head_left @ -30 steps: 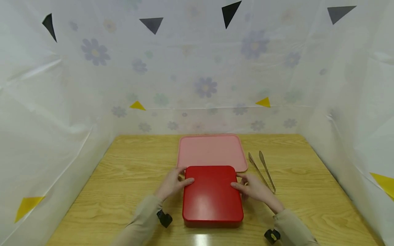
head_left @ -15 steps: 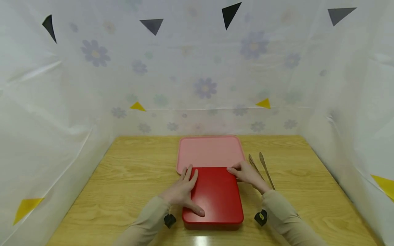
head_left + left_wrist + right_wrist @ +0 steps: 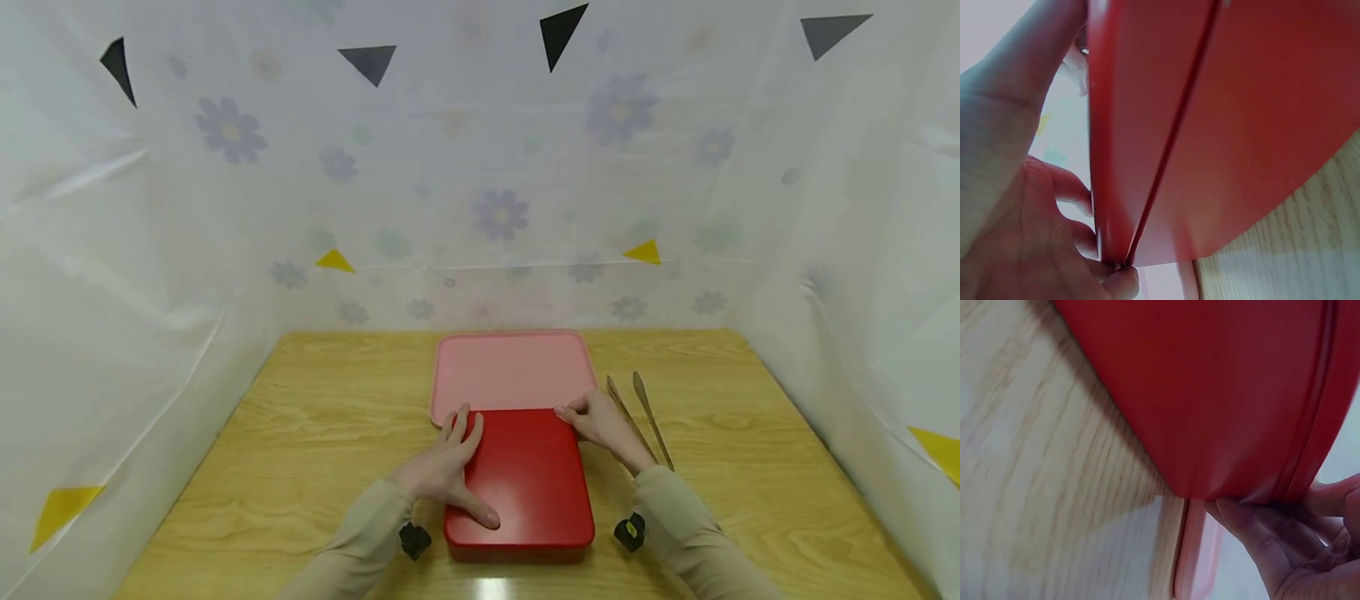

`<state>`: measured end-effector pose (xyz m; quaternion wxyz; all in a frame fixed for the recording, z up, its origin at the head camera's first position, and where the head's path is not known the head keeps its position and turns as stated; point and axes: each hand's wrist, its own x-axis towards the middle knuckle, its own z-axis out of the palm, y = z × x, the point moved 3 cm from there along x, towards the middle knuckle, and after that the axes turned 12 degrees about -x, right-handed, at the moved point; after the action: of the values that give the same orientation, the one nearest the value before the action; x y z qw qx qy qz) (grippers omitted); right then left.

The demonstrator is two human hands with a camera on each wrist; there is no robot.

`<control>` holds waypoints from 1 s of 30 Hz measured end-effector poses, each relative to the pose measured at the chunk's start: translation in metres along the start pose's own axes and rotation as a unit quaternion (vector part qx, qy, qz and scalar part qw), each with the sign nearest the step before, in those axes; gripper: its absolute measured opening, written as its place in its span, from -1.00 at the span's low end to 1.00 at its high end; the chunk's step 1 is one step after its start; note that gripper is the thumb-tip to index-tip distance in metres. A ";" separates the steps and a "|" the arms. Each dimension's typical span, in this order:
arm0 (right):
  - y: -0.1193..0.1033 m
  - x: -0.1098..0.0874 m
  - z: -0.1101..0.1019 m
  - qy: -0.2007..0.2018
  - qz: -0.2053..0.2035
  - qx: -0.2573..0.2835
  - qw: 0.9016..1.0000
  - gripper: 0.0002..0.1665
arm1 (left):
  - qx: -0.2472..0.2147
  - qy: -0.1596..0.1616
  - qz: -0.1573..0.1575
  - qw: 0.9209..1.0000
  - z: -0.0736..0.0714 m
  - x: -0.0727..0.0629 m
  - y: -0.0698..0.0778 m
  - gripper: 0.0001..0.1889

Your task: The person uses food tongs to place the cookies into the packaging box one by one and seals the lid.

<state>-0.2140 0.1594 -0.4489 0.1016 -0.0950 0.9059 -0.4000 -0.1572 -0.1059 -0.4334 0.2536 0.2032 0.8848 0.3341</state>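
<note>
A flat red lidded box (image 3: 532, 483) sits on the table near the person. My left hand (image 3: 442, 471) rests across its left side, thumb spread over the lid and fingers straight toward the far corner. The left wrist view shows a fingertip (image 3: 1124, 282) at the lid's seam by that corner. At the far right corner my right hand (image 3: 603, 423) pinches the lid (image 3: 1325, 450), thumb on top and fingers bent under its rim. The lid lies on the box, with a dark seam along the side. The box's contents are hidden.
Behind the box lies a pink tray (image 3: 513, 367), its near edge hidden by the box. Metal tongs (image 3: 656, 422) lie spread to the right, partly behind the right hand. White sheeting (image 3: 502, 292) with flowers walls the wooden table (image 3: 330, 392) at the back and sides.
The left hand has shifted from the far left edge to lie spread over the lid's left side. The right thumb has moved farther to the far right corner. The box stays in place.
</note>
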 end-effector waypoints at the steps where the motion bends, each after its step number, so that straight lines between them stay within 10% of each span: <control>1: 0.000 0.000 0.000 0.004 0.003 -0.005 1.000 -0.61 | 0.000 -0.001 0.000 1.000 0.000 0.000 0.000 0.48; 12: 0.008 -0.005 -0.001 0.029 -0.034 -0.032 0.998 -0.53 | -0.041 0.009 0.031 0.999 0.001 0.004 -0.005 0.44; 18: 0.025 -0.030 -0.022 0.099 -0.034 -0.098 0.990 -0.48 | -0.089 0.104 0.061 0.989 -0.017 0.004 -0.034 0.29; 24: 0.055 -0.050 -0.057 0.186 -0.060 -0.268 0.943 -0.30 | 0.064 0.298 0.016 0.952 -0.058 -0.007 -0.078 -0.06; 30: 0.088 -0.058 -0.081 0.159 0.025 -0.379 0.911 0.19 | 0.137 0.326 -0.076 0.932 -0.074 -0.021 -0.101 -0.02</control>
<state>-0.1874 0.2897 -0.4545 -0.0775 -0.0392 0.9956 -0.0341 -0.2030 -0.2237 -0.4492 -0.0547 0.0480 0.9688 0.2369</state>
